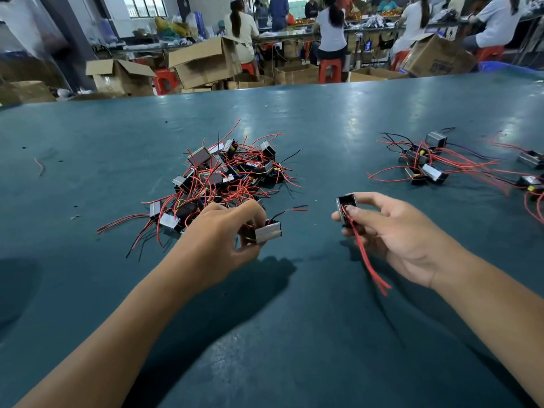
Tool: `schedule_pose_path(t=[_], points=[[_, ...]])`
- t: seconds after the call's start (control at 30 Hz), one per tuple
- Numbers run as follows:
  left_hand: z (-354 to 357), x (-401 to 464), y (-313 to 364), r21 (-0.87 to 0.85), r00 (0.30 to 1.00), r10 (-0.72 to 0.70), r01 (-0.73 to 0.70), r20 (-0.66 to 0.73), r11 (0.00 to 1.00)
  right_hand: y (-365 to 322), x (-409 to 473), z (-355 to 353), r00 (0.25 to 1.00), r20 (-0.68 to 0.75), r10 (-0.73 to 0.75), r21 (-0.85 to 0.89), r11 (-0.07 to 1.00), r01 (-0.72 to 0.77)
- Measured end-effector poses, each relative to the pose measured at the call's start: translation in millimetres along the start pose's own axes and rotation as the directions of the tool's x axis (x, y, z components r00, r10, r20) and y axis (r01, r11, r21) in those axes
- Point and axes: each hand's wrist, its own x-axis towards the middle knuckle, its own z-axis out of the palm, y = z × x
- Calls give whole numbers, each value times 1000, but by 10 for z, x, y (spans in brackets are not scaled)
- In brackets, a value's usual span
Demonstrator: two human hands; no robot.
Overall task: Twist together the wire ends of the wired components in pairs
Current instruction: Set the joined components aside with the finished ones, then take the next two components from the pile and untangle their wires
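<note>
Two wired components in hand, one per hand, both held just above the green table [294,319].

Left hand [226,231]: fingers curled round a small block component [268,232], metal face toward camera. Its red and black leads [290,209] run out away from the grip, up and to the right, ends free above the table. Not touching the other unit's wires.

Right hand [394,231]: thumb and fingertips pinch a second component [346,208], dark open side up. Its red wire pair [368,260] hangs down from the grip across the palm, toward the camera, ends loose just past the heel of the hand. Whether the ends are bare, can't tell.

The two held units are near each other but apart, with a gap of table between them.

Just beyond the left grip, touching distance from the knuckles: the loose pile of components [223,175], red and black leads tangled in all directions.

Well beyond the right grip, up and right: a smaller group of components [424,163], leads laid out mostly rightward. More units [531,159] at the right frame edge.

One stray red wire scrap [39,166] far left of the left hand.

Behind the table: open cardboard boxes [203,63], red stools [329,70], people seated at a long bench [294,36].
</note>
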Motion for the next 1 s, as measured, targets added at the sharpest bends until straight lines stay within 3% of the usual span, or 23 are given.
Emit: schedule_pose_path(t=[0.13,0.3,0.37,0.43,0.57,0.77,0.9,1.0], points=[[34,1,4,113,983,4,-25,182,993,-8,-9,-47,995,104,-15,51,999,10],[-42,-60,-27,-6,920,24,-23,390,1000,-8,-44,4,985,167,-48,-3,999,49],[-56,-44,4,35,939,19,-33,344,999,-9,-75,39,979,198,-50,-33,998,58],[-29,-18,75,70,979,58,-73,196,995,-5,-116,81,969,241,-47,-83,994,69],[90,15,320,-110,986,137,-148,-98,983,59,-204,215,954,299,-32,-159,984,83],[189,27,482,-168,961,229,-254,-154,952,59,-333,341,921,382,-79,-330,919,215],[180,27,440,-165,941,267,-303,-210,939,34,-334,329,907,416,-67,-241,953,181],[190,29,448,-219,953,250,-284,-171,933,32,-328,325,900,433,-40,-259,951,167]])
